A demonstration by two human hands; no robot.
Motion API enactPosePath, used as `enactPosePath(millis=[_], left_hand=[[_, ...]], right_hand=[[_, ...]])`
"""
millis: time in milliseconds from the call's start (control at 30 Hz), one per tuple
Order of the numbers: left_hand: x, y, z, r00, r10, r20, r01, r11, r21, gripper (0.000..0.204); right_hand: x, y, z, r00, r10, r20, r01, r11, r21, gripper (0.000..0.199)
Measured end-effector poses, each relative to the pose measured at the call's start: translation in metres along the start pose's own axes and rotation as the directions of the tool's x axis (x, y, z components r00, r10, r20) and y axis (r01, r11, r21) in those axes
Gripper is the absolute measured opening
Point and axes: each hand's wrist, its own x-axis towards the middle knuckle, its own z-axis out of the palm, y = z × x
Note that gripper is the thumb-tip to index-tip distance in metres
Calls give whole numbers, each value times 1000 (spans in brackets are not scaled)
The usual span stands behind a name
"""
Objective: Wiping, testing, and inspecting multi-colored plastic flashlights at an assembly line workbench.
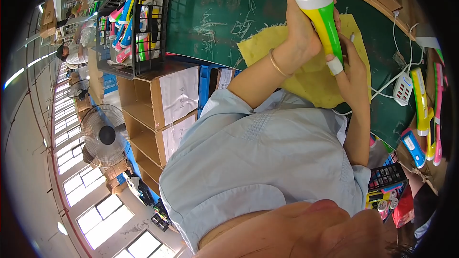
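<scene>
A yellow and green flashlight with a white head stands lens-up over a yellow cloth on the dark green tabletop. My left hand, with a thin bracelet at the wrist, wraps around the flashlight's body from the left. My right hand holds its lower end, with a white cot on one fingertip. Another white cot covers a fingertip of the left hand by the flashlight's head. My light blue shirt fills the middle of the view.
A black wire basket with several coloured flashlights stands at the table's left end, above open cardboard boxes. A white charger block with cables and several more flashlights lie at the right. A black crate holds batteries. A floor fan stands at the left.
</scene>
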Motion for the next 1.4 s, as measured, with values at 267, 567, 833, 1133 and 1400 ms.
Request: enactPosePath(millis=[267, 567, 833, 1133, 1400], left_hand=[[92, 98, -29, 464, 772, 434, -691, 9, 722, 26], [184, 256, -82, 714, 699, 32, 211, -258, 943, 39], [49, 183, -6, 2, 601, 799, -426, -722, 544, 25], [-69, 23, -17, 522, -746, 414, -392, 221, 893, 35], [-62, -10, -27, 932, -178, 315, -115, 678, 726, 45]], right_hand=[[-10, 18, -117, 731, 347, -588, -309, 936, 168, 35], [10, 67, -268, 403, 165, -900, -780, 576, -243, 50], [6, 3, -104, 902, 127, -412, -165, 985, -58, 33], [-11, -58, -7, 893, 24, -450, 139, 935, 326, 29], [-39, -7, 6, 990, 136, 39, -141, 970, 200, 36]])
